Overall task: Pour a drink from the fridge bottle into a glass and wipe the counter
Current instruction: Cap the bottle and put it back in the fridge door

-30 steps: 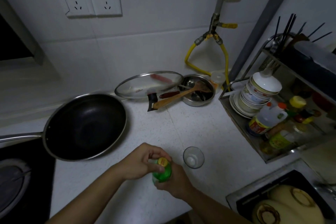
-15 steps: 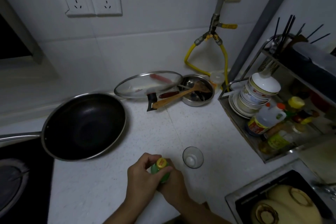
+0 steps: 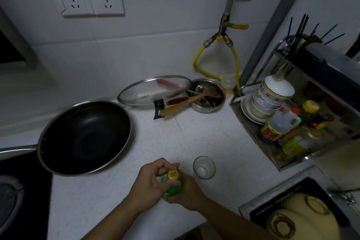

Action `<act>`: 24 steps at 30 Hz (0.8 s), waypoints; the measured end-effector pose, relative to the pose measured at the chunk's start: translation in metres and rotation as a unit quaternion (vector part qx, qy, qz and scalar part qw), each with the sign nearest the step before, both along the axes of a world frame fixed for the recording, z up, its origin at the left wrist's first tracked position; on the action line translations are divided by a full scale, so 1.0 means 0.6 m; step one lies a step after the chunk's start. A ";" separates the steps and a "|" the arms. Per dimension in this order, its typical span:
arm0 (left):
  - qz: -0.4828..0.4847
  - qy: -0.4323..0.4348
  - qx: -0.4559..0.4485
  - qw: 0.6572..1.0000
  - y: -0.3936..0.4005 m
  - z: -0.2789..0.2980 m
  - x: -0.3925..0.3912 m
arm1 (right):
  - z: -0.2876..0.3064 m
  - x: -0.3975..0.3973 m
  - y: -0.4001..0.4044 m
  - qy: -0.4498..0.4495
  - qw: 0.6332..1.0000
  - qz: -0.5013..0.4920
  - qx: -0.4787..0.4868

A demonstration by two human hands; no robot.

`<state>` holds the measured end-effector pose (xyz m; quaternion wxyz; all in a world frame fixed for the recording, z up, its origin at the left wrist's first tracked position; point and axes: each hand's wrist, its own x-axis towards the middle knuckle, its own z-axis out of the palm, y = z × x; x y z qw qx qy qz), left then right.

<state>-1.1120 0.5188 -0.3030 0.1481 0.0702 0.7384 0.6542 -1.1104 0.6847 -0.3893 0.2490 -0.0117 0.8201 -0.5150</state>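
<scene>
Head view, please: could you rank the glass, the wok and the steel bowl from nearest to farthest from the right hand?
From the right hand:
1. Glass, just beyond it, slightly right.
2. Wok, to the left, by the stove.
3. Steel bowl, at the back by the wall.

Your counter point(image 3: 194, 138) is a pale speckled top running along the tiled wall. At its left end a black wok point(image 3: 85, 136) sits partly over the dark hob point(image 3: 21, 198), handle pointing left. Back by the wall you've got a glass lid point(image 3: 153, 89) leaning against a steel bowl point(image 3: 207, 95), and a wooden spatula point(image 3: 191, 99) rests across that bowl with its handle end down on the counter. On the right stands your dish rack point(image 3: 253, 122). Near the front edge, a small empty glass point(image 3: 204, 167) stands upright, just beside the green bottle point(image 3: 172, 186), whose base is hidden behind your hands.
</scene>
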 end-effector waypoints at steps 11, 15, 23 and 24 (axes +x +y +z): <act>-0.097 -0.005 -0.020 0.995 -0.012 0.015 -0.035 | 0.026 -0.035 0.019 -0.099 0.993 0.063 -0.024; 0.009 0.014 -0.044 0.999 -0.008 0.003 -0.002 | 0.014 0.017 0.008 -0.010 0.998 -0.061 -0.021; 0.084 0.031 -0.062 0.994 0.006 0.001 0.021 | 0.033 0.050 -0.026 0.068 0.986 -0.128 0.077; 0.085 0.036 -0.065 0.994 0.006 0.002 0.021 | 0.037 0.048 -0.024 0.085 0.986 -0.117 0.085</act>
